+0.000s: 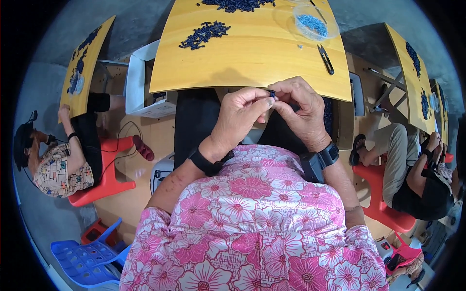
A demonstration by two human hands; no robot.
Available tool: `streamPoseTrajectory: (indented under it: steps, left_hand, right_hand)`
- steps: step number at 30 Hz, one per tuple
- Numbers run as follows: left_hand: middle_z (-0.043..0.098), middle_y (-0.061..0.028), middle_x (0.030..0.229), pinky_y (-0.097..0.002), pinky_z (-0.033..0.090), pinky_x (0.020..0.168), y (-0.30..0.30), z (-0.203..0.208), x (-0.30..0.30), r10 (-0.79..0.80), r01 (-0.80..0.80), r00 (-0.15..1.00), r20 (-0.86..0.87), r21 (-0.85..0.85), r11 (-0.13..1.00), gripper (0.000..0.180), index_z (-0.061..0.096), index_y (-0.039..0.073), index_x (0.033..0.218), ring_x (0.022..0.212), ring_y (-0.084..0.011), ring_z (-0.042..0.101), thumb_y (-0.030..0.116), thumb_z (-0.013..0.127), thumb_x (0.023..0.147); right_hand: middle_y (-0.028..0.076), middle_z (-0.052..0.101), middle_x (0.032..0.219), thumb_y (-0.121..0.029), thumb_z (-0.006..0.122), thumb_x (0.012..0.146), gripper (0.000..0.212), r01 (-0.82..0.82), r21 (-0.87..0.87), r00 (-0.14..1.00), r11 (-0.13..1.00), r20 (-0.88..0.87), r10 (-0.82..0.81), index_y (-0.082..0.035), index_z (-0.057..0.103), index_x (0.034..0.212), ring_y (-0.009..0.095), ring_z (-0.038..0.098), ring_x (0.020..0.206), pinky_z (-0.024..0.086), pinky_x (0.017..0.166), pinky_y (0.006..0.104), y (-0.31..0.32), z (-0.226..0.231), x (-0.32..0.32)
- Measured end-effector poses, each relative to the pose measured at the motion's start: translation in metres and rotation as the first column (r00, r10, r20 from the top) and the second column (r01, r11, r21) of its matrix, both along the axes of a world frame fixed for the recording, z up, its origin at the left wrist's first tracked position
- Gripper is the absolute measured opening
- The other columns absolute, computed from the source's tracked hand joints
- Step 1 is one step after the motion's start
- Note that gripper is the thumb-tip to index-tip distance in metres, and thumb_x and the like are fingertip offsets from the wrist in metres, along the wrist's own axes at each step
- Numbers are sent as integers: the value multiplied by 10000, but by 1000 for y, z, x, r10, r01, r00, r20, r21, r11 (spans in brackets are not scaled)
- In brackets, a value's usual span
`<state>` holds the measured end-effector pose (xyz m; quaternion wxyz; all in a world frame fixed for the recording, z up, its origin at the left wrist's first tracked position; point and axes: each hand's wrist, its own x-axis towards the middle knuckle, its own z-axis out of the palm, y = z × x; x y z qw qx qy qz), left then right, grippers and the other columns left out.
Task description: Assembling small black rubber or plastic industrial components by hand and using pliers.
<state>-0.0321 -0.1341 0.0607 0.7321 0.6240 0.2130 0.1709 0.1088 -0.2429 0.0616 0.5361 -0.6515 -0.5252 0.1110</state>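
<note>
Just off the near edge of the yellow table [233, 72], my two hands meet over my lap. A small dark cylindrical piece [272, 93] is pinched between them. My left hand [241, 111] has thumb and forefinger closed on one side of it. From the other side, the fingertips of my right hand [302, 109] press on the same piece. On the table lie a loose pile of similar dark pieces [205, 35] and a larger pile [236, 5] farther back. A clear round tub [335, 33] holds small light-blue bits [312, 25].
Black thread snips [325, 60] lie at the table's right side. An open white carton [145, 85] stands below the left edge. People sit on red stools [109, 167] at side tables [92, 58] to the left and right. A blue plastic chair [85, 259] is at lower left.
</note>
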Motion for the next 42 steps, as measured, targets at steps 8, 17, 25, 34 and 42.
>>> streamPoseTrajectory:
  steps: [8, 17, 25, 34, 42]
  left_hand:
    - [611, 3, 779, -196, 479, 588, -2, -9, 0, 107, -102, 994, -11, 217, 971, 116, 679, -5, 969, 664, -41, 542, 89, 627, 927]
    - [621, -49, 769, -217, 476, 570, 0, -9, -1, 114, -122, 992, 53, 624, 772, 111, 657, -31, 914, 644, -72, 580, 76, 627, 902]
    - [677, -32, 839, -204, 492, 584, -3, -6, 0, 58, -54, 998, -8, 268, 962, 146, 681, -26, 941, 651, -50, 567, 90, 593, 942]
    - [623, -4, 771, -203, 482, 604, -1, -6, 5, 39, -37, 998, -47, 43, 998, 172, 672, -27, 969, 644, -36, 531, 118, 580, 961]
    - [573, 15, 730, -204, 474, 590, 3, -15, 1, 56, -51, 993, -102, 50, 997, 145, 668, -17, 945, 630, -36, 507, 103, 588, 955]
  right_hand:
    - [77, 652, 875, -4, 637, 860, 165, -55, -56, 938, 997, -345, 33, 16, 691, 1015, 126, 644, 731, 521, 661, 249, 0, 2, 1]
    - [64, 654, 857, -8, 655, 854, 103, -76, -128, 912, 989, -410, 17, 27, 696, 942, 106, 626, 715, 516, 666, 239, 1, -3, 2]
    - [47, 679, 836, -10, 614, 895, 120, -167, -86, 721, 982, -691, 62, 45, 700, 957, 92, 611, 724, 512, 701, 231, 2, -8, 5]
    - [40, 679, 840, -25, 617, 902, 149, -101, -141, 723, 985, -690, -25, 27, 710, 1006, 84, 605, 709, 504, 686, 225, 5, -16, 15]
    - [158, 627, 934, -131, 715, 794, 247, 635, -141, 745, 759, 370, -555, -62, 675, 1029, 314, 626, 804, 499, 733, 411, 2, -33, 108]
